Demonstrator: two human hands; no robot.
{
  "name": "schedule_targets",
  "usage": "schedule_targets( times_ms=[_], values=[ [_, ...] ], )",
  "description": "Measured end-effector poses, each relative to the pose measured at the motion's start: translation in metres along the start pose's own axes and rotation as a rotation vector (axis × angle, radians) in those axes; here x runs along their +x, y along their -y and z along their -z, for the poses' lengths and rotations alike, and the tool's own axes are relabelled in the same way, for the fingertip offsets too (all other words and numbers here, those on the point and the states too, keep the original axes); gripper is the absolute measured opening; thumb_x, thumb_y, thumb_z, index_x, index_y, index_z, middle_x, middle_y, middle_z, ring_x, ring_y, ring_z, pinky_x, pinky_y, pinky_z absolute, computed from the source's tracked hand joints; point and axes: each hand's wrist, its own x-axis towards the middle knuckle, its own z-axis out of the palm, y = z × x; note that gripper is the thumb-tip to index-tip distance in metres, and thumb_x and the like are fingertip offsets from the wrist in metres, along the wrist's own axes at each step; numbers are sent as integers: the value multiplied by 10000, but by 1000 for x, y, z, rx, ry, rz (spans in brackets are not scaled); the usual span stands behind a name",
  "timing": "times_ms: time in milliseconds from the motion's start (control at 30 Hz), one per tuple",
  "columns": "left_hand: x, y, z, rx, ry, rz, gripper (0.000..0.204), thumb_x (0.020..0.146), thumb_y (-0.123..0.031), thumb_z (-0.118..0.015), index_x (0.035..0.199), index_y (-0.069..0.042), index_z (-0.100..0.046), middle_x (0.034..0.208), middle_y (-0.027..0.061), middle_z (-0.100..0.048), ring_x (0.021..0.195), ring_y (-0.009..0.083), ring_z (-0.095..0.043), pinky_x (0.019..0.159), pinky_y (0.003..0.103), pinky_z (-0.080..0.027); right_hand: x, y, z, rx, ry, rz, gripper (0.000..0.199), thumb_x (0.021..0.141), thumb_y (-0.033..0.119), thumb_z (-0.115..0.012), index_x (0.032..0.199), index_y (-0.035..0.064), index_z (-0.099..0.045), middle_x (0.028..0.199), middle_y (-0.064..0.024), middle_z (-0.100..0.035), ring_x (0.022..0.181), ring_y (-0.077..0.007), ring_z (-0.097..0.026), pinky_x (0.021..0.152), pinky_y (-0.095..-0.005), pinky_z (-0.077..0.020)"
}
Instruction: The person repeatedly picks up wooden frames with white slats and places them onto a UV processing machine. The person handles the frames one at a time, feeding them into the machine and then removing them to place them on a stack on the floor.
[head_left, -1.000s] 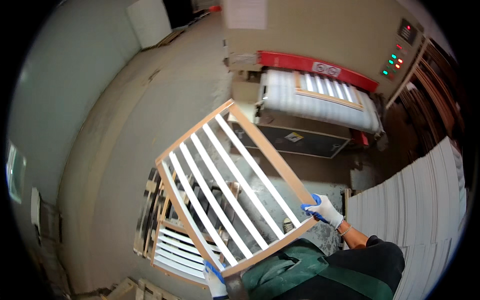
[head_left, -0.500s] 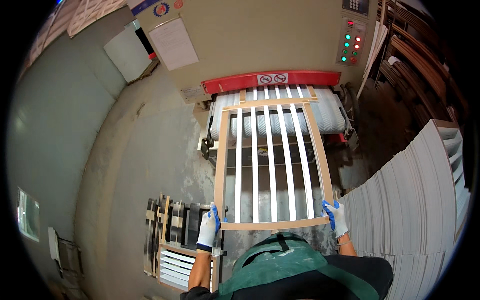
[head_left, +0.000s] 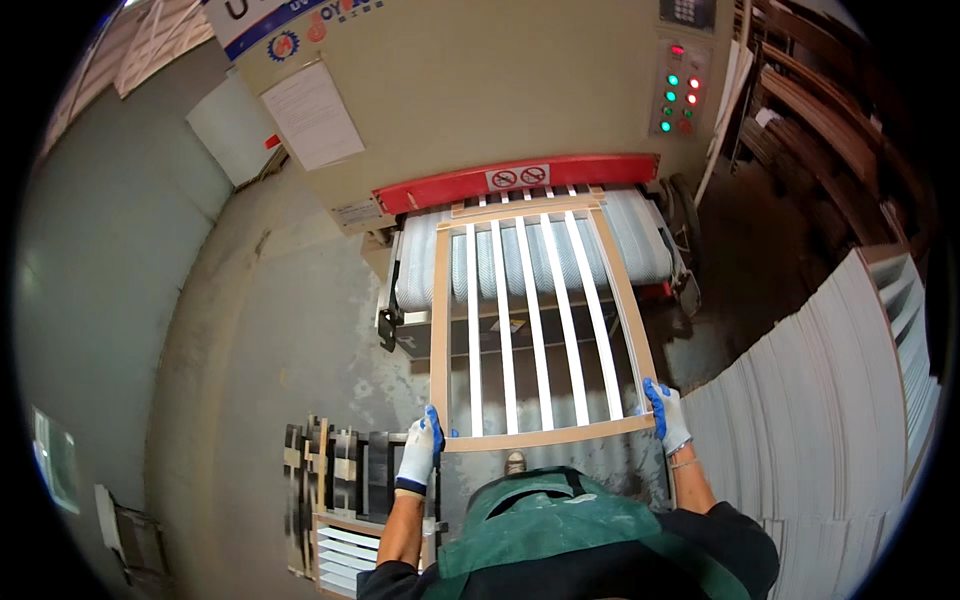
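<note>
A slatted frame (head_left: 441, 330) with tan edges and white slats stretches away from me. My left hand (head_left: 420, 450), in a white glove with blue on the palm side, is closed on its near left corner. My right hand (head_left: 670, 418), gloved alike, grips the near right corner. The frame's far end lies over the grey conveyor belt (head_left: 640, 250) of a large beige machine. Just beyond it, a second slatted frame (head_left: 520, 199) lies on the belt, mostly hidden under the machine's red bar (head_left: 430, 190).
A control panel (head_left: 680, 90) with lit buttons is on the machine. At my right stands a tall stack of pale grey panels (head_left: 780, 420). A low rack (head_left: 345, 470) with dark slats and another slatted frame (head_left: 345, 550) is at my lower left. Brown strips (head_left: 820, 130) are piled at the far right.
The second frame has slid farther under the red bar. My held frame has moved slightly toward the machine, with both hands still on its near corners. The view has shifted a little.
</note>
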Motion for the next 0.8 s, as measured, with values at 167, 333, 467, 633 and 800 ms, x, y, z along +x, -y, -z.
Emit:
schedule_targets(
  times_ms=[167,333,467,633,800],
  values=[
    [-3,19,6,-8,-128,-311,296,1058,-147,-384,1272,35,-480,958,253,-668,818,411,-651,763,480,-530,24,0,-4,-10,-4,-45,350,980,342,-634,706,130,-586,644,55,-455,572,-66,-492,548,-270,-430],
    [13,-19,44,-548,272,233,639,1041,-536,-380,1108,44,-639,741,139,-692,631,232,-672,632,355,-543,42,9,-9,-51,30,-32,302,988,341,-618,828,88,-659,725,25,-572,648,-98,-592,604,-302,-520],
    [37,-18,41,-722,302,572,751,986,-662,-384,1046,23,-687,762,124,-701,632,179,-648,619,278,-523,61,-2,-7,73,58,20,310,985,329,-619,1057,40,-707,890,-30,-683,744,-145,-671,654,-324,-570],
    [56,-13,26,-939,241,557,699,990,-628,-433,1063,22,-682,853,121,-689,691,184,-656,639,297,-538,77,-2,-4,172,14,-84,313,975,264,-630,1141,2,-680,1022,-71,-707,873,-214,-708,783,-348,-580],
    [68,-13,11,-1035,143,415,664,1002,-582,-458,1124,42,-652,972,139,-672,854,199,-678,752,327,-572,95,-16,1,88,-36,94,402,957,250,-645,1239,-38,-642,1198,-81,-671,1087,-170,-639,981,-297,-483]
  ],
)
